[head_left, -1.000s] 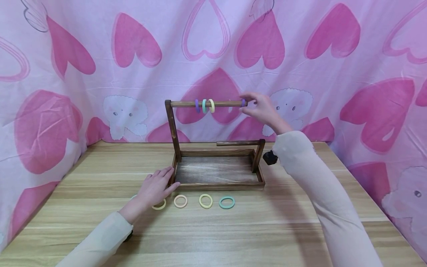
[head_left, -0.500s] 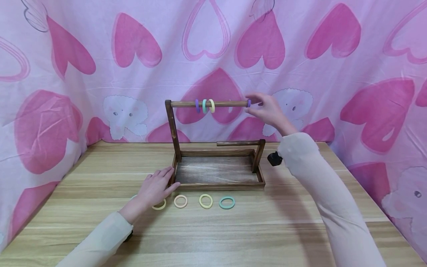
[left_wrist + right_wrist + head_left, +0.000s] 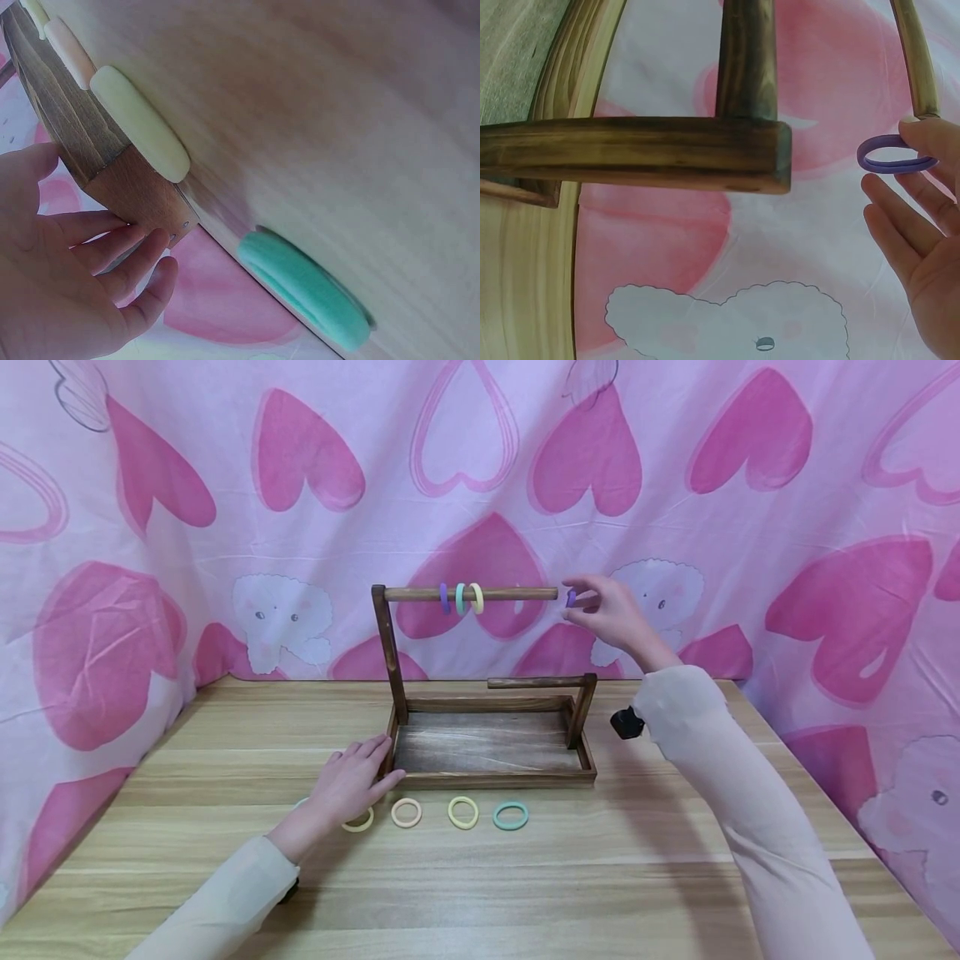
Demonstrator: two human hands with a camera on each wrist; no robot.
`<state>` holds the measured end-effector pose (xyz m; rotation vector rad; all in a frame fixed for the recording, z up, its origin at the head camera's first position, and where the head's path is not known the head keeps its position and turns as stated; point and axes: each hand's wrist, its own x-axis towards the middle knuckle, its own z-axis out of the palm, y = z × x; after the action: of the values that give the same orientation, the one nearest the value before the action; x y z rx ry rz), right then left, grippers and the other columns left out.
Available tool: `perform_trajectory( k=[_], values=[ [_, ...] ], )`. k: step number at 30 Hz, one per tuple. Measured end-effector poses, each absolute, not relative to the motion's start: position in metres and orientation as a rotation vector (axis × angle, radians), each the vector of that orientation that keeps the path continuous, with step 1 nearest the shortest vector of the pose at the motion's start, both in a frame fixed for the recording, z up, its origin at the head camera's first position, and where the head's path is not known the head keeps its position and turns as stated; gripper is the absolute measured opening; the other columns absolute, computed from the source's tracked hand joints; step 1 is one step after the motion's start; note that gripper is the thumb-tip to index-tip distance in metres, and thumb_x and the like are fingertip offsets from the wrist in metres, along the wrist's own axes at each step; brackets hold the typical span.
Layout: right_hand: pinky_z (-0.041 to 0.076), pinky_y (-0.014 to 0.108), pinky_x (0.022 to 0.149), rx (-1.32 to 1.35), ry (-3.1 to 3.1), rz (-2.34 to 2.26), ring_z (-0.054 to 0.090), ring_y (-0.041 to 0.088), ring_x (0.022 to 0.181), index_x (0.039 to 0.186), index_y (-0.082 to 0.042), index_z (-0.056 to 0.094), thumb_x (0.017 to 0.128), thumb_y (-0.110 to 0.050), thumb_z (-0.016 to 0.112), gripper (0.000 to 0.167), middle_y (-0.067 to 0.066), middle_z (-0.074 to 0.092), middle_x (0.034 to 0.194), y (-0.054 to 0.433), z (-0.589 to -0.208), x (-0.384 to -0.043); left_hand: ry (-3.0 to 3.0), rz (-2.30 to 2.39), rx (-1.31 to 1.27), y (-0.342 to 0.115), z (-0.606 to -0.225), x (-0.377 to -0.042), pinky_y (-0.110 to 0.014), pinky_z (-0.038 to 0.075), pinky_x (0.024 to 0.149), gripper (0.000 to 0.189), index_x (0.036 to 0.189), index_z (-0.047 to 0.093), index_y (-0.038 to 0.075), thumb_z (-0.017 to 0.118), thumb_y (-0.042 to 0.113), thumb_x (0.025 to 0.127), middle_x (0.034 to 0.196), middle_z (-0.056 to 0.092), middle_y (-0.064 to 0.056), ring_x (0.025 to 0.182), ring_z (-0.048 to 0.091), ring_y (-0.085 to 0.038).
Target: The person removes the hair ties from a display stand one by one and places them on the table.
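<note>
My right hand pinches a purple ring between thumb and fingers, just off the free right end of the upper bar of a dark wooden rack. On that bar hang another purple ring, a mint ring and a pale yellow ring. My left hand rests against the left end of the rack's tray base, its fingers relaxed and holding nothing. The left wrist view shows those fingertips at the tray's corner.
In front of the tray lie a peach ring, a yellow ring and a green ring. Another yellow ring and a teal ring lie near my left hand. A shorter, lower bar juts leftward from the right post.
My right hand has moved right along the upper bar with the purple ring, which has come off the bar's end. The left hand and the other rings have stayed put.
</note>
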<state>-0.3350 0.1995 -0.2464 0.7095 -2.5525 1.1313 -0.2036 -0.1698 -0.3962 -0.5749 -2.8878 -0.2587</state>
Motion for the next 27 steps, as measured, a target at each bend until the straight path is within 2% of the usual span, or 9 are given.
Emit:
perform_trajectory(
  k=[5, 13, 20, 27],
  values=[
    [0.045, 0.039, 0.078, 0.720, -2.553, 1.159, 0.057, 0.030, 0.094, 0.126, -0.003, 0.047, 0.079, -0.005, 0.064, 0.049, 0.015, 0.053, 0.106, 0.201, -0.249, -0.333, -2.877, -0.260, -0.579, -0.170, -0.396, -0.203, -0.051, 0.037, 0.079, 0.060, 0.125, 0.048, -0.002, 0.051, 0.043, 0.086, 0.126, 0.046, -0.017, 0.109, 0.044, -0.036],
    [0.045, 0.037, 0.078, 0.726, -2.576, 1.102, 0.057, 0.026, 0.092, 0.126, -0.004, 0.046, 0.079, -0.007, 0.066, 0.051, 0.012, 0.053, 0.107, 0.205, -0.252, -0.329, -2.864, -0.262, -0.582, -0.170, -0.396, -0.204, -0.051, 0.037, 0.078, 0.059, 0.124, 0.048, -0.002, 0.053, 0.042, 0.085, 0.125, 0.046, -0.017, 0.108, 0.044, -0.036],
    [0.043, 0.040, 0.080, 0.759, -2.580, 1.111, 0.055, 0.029, 0.093, 0.126, 0.000, 0.044, 0.078, -0.008, 0.066, 0.054, 0.016, 0.054, 0.106, 0.209, -0.256, -0.328, -2.869, -0.265, -0.583, -0.170, -0.396, -0.203, -0.050, 0.037, 0.078, 0.059, 0.124, 0.048, -0.002, 0.052, 0.043, 0.086, 0.125, 0.046, -0.017, 0.109, 0.044, -0.036],
    [0.043, 0.041, 0.078, 0.788, -2.576, 1.100, 0.054, 0.026, 0.090, 0.125, 0.000, 0.045, 0.078, -0.008, 0.067, 0.053, 0.015, 0.057, 0.099, 0.211, -0.260, -0.325, -2.848, -0.264, -0.590, -0.170, -0.395, -0.203, -0.051, 0.038, 0.076, 0.058, 0.123, 0.049, -0.003, 0.053, 0.041, 0.085, 0.124, 0.047, -0.017, 0.107, 0.045, -0.036]
  ],
)
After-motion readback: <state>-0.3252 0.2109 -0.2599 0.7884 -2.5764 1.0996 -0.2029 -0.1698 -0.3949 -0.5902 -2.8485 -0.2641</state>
